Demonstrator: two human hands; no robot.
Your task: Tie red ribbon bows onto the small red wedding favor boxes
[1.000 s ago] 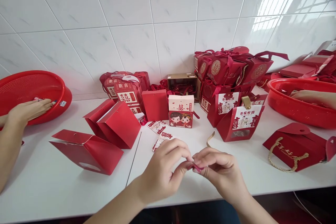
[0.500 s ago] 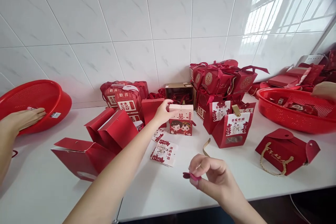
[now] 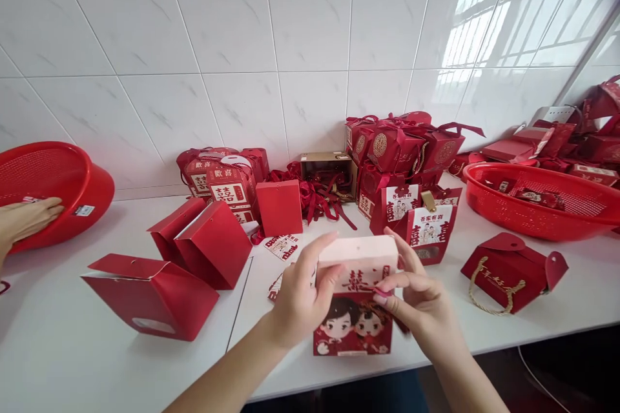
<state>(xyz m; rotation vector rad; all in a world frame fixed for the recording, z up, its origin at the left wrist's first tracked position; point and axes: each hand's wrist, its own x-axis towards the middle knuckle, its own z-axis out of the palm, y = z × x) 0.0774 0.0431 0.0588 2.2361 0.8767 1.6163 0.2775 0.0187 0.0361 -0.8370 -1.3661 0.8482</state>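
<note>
In the head view, a paper candy box [image 3: 352, 326] with a cartoon couple on its red lower half and a pale top is near the table's front edge. My left hand [image 3: 306, 293] grips its left side, fingers behind and thumb on the front. At its right side is my right hand [image 3: 419, 297], with thumb and index finger pinching a short red ribbon [image 3: 381, 292] against the front. Its other fingers reach round the box's back corner and are partly hidden. White printed cards [image 3: 283, 246] lie on the table behind my left hand.
Red paper boxes [image 3: 213, 242] stand at left, and a handled red box [image 3: 513, 274] at right. Further back are stacked ribboned boxes [image 3: 397, 145] and a carton [image 3: 329, 158] with ribbons. Another person's hand [image 3: 31, 222] rests in the left red basket [image 3: 92, 184]; another basket [image 3: 547, 219] is at right.
My left hand has brought the cartoon box from the back toward me. My right hand, still pinching the ribbon, has moved up to the box. The view has shifted slightly.
</note>
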